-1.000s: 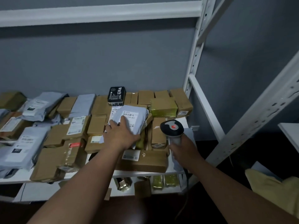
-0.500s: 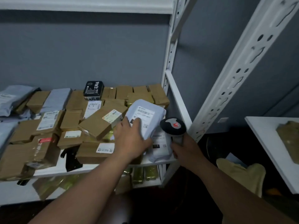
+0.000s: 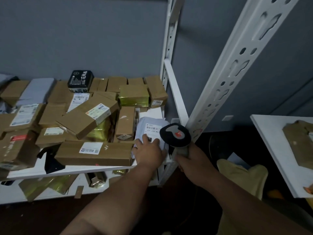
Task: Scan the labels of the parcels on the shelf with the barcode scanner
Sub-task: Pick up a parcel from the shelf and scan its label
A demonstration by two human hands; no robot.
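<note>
Just parcel (image 3: 152, 128) between both hands.

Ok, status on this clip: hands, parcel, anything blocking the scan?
Left hand resting on grey mailer parcel at shelf's right end. Right hand gripping barcode scanner, head beside the label. Label face-up, barcode unobstructed.

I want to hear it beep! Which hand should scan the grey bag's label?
Probably the right hand: it grips the barcode scanner right beside the grey mailer bag, whose label faces up. The left hand presses on the bag.
</note>
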